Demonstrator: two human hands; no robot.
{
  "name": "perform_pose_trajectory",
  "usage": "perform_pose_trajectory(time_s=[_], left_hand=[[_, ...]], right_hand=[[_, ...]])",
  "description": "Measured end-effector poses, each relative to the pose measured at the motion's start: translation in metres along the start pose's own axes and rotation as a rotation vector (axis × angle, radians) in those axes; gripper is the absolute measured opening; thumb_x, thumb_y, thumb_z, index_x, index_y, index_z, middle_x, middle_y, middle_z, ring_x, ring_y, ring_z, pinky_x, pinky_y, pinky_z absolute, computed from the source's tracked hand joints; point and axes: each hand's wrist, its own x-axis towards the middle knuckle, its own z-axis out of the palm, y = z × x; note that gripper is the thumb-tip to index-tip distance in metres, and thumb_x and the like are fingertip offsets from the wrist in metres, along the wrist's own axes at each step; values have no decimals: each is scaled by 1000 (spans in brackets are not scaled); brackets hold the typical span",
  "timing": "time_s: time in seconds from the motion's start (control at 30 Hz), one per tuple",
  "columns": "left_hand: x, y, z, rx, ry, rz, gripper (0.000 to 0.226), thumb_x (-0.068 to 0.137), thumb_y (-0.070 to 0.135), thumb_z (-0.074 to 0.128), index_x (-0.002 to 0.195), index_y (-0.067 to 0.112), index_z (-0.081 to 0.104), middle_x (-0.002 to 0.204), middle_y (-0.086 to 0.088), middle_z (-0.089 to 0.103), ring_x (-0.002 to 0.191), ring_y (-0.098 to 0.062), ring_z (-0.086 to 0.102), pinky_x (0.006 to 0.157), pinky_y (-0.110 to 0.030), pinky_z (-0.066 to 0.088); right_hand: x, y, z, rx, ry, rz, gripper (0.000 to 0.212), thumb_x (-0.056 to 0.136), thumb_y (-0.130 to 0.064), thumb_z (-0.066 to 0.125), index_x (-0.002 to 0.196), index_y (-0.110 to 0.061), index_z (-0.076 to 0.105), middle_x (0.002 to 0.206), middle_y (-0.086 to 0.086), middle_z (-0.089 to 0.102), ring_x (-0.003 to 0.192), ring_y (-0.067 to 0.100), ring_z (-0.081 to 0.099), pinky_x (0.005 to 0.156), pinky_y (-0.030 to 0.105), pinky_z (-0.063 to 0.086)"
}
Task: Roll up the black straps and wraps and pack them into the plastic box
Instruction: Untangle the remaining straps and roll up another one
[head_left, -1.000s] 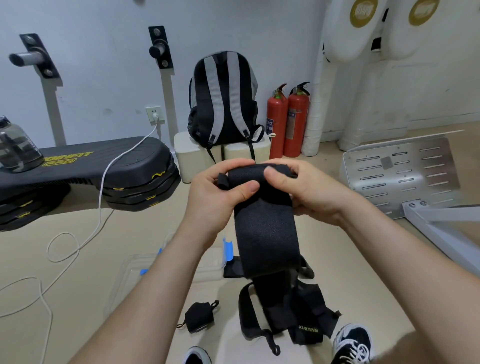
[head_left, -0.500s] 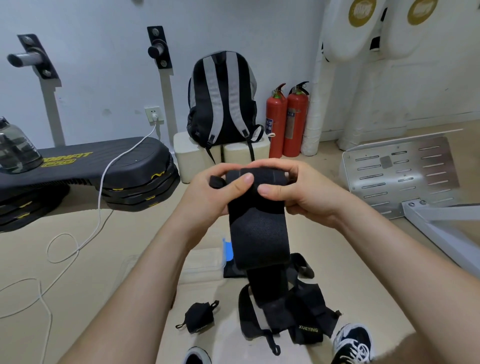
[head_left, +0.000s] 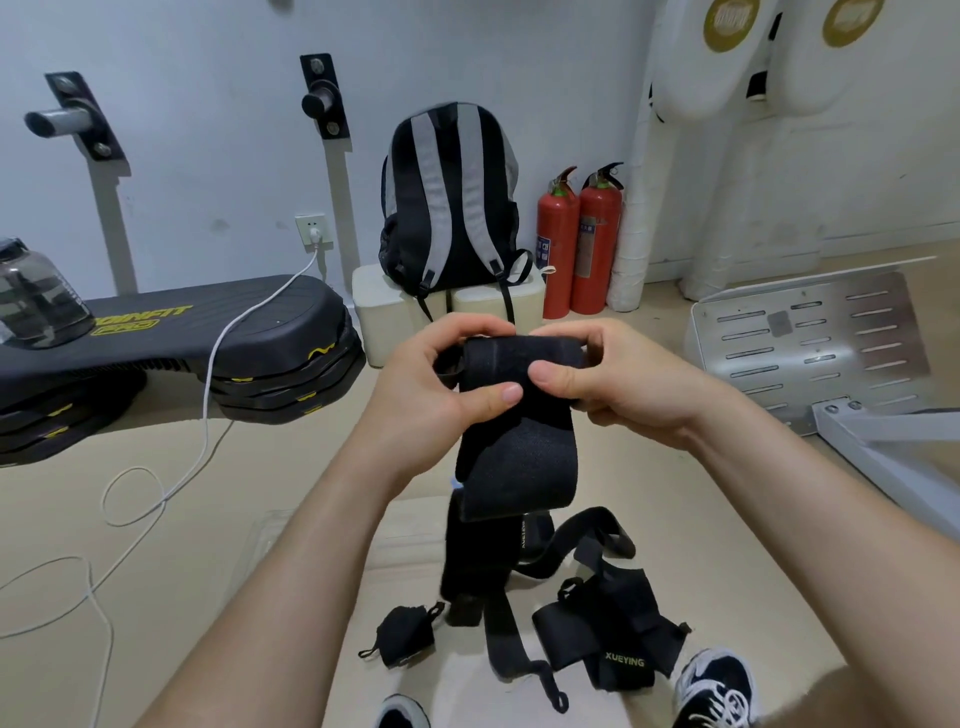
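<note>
Head view showed both hands raised in front of the backpack (head_left: 451, 197), closed on one wide black wrap (head_left: 514, 415). The left hand (head_left: 441, 395) gripped the left end of the roll, thumb pressed on its front, and the right hand (head_left: 613, 384) gripped the right end in the same way. Only the top part of the wrap was rolled; the rest hung loose below the hands.

On the floor, nearer to the person than the backpack, lay a small rolled wrap (head_left: 405, 636) and a pile of loose straps (head_left: 597, 623), not rolled. The box (head_left: 322, 530) stood on the floor under the left forearm, mostly hidden, and I could not tell what was inside. So I judged the task was in an early stage: one piece rolled, one in work, several left, and the packing not yet done.
</note>
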Motion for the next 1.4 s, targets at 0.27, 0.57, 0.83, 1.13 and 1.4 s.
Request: perform_pose_trajectory(time_s=[0.27,0.57,0.83,1.13,1.4], left_hand=[[3,3,-5,-110,3,-110,44,64,25,79,107,17,74,98,-10,75,91,-23,73,74,-33,60],[5,0,-1,-406,287,-131,30,69,16,78,99,15,75,94,-8,75,88,-22,72,74,-38,59],[8,-5,1,-273,373,-63,30,76,3,80,98,23,75,92,0,75,88,-17,72,75,-36,60],[7,-2,0,-73,268,80,47,68,-10,80,95,28,74,94,9,75,95,-11,70,88,-35,58],[4,0,-4,-62,118,47,46,67,-9,81,95,27,74,95,7,74,94,-10,69,81,-26,57]], right_hand=[[1,-2,5,-25,30,-9,35,76,-35,75,107,-20,68,63,-9,52,47,2,38,43,19,23],[14,13,20,246,167,196,48,75,-36,78,113,-9,65,105,6,72,94,24,70,78,38,54],[16,7,25,131,275,188,41,80,-30,80,114,-16,62,106,7,73,99,30,71,88,52,54],[9,-4,19,94,210,147,43,66,-67,67,74,-25,60,62,-13,53,61,6,41,64,26,27],[7,0,25,279,200,53,39,84,-31,70,115,-9,65,55,-15,53,41,0,43,48,15,32]])
